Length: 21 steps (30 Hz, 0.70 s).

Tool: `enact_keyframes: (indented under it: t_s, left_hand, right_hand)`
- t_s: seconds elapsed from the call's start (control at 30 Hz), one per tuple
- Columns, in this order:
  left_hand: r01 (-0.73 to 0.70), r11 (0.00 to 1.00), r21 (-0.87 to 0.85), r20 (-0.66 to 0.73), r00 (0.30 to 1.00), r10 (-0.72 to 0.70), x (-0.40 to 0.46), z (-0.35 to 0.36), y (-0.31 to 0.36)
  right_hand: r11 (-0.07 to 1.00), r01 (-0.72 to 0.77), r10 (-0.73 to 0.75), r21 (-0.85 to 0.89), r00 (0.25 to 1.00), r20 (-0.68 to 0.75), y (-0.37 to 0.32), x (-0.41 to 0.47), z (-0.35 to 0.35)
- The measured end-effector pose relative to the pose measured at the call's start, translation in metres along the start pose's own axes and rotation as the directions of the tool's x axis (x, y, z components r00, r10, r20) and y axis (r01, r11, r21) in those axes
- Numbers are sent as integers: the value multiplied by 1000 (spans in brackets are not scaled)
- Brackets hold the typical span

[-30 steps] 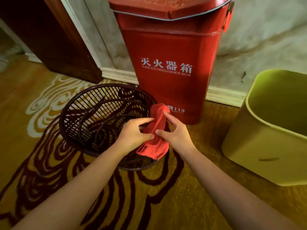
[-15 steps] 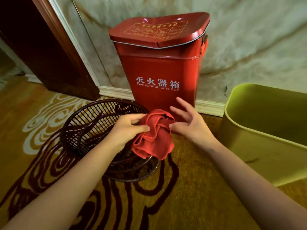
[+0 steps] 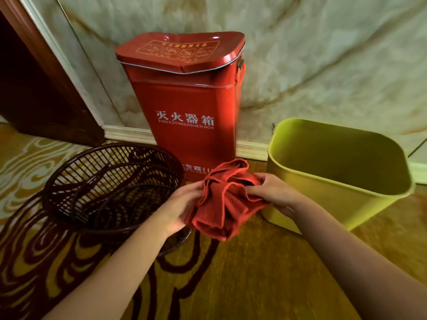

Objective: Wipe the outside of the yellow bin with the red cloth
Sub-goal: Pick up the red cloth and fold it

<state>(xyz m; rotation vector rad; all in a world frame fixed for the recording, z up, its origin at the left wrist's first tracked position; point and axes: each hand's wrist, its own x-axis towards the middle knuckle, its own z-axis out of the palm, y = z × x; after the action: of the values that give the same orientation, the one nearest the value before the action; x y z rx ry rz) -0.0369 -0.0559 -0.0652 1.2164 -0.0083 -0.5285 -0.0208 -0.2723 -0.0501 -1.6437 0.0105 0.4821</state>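
Holding the red cloth (image 3: pixel 227 199) bunched between both hands, above the carpet (image 3: pixel 254 273): my left hand (image 3: pixel 182 205) has its grip closed on the cloth's left edge, my right hand (image 3: pixel 275 192) pinches the right side with fingers curled into the folds. Cloth is a loose wad, lower corner dangling free. Risk one: wiping with it wadded like this means poor contact and a fold slipping out of the grip mid-stroke; should flatten it over the palm first. Risk two: the yellow bin (image 3: pixel 323 199) looks light and empty, so pressing on its wall probably slides or tips it unless one hand braces the rim. Risk three: the dangling corner could snag the wicker basket (image 3: pixel 111 181) just left of it. Bin sits on the floor just right of my right hand, near wall close behind the wrist, not touching the cloth as far as I can tell. Wiping not yet started.
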Motion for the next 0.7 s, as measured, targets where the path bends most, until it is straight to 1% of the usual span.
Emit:
enact_keyframes:
  t_s: [0.07, 0.1, 0.13, 0.17, 0.2, 0.23, 0.27, 0.3, 0.33, 0.37, 0.4, 0.43, 0.5, 0.57, 0.63, 0.7]
  left_hand:
    - [97, 990, 105, -7, 995, -96, -2, 3, 2]
    - [133, 966, 222, -9, 991, -134, -3, 8, 2]
    - [159, 920, 357, -35, 987, -157, -2, 14, 0]
    - [171, 866, 471, -106, 985, -137, 1, 19, -4]
    - [173, 818, 548, -196, 978, -75, 5, 24, -8]
    - [172, 804, 569, -270, 963, -15, 8, 28, -12]
    - [160, 839, 519, -313, 950, 12, 9, 30, -15]
    - [145, 912, 383, -337, 942, -8, 10, 31, -18]
    - [135, 972, 191, -330, 942, -66, 9, 30, -19]
    - [134, 991, 8, -292, 948, -126, 9, 29, -22]
    - [132, 983, -127, -250, 955, -160, 9, 29, -27]
    - [134, 969, -207, -217, 960, -179, 9, 31, -33]
    - [144, 951, -274, -149, 970, -190, 8, 38, -45]
    - [155, 942, -299, -87, 978, -189, 8, 46, -55]
    - [172, 941, -290, -66, 978, -199, 9, 47, -62]
    - [236, 943, -234, -45, 966, -253, 8, 42, -68]
  right_hand:
    - [978, -85, 63, -193, 991, -119, 0, 0, -5]
    - [952, -140, 98, -271, 982, -161, 0, -1, -5]
    - [931, -184, 126, -317, 973, -193, -1, -1, -3]
    - [922, -209, 143, -326, 966, -214, -3, -2, -1]
    - [928, -212, 151, -305, 966, -212, -7, -4, 0]
    - [950, -196, 153, -242, 970, -186, -11, -6, 0]
    - [977, -169, 150, -131, 979, -140, -14, -9, -2]
    - [991, -136, 136, 11, 987, -85, -15, -14, -5]
    - [981, -98, 107, 170, 993, -46, -11, -18, -8]
    - [950, -64, 77, 306, 996, -32, -5, -22, -11]
    - [917, -43, 57, 397, 998, -25, 6, -26, -11]
    - [889, -51, 61, 454, 998, -7, 17, -30, -8]
    - [817, -149, 128, 557, 989, 77, 39, -36, 3]
    - [731, -227, 216, 644, 972, 97, 50, -38, 13]
    - [679, -186, 247, 710, 969, 17, 57, -40, 17]
    - [707, -91, 224, 702, 969, -100, 66, -46, 16]
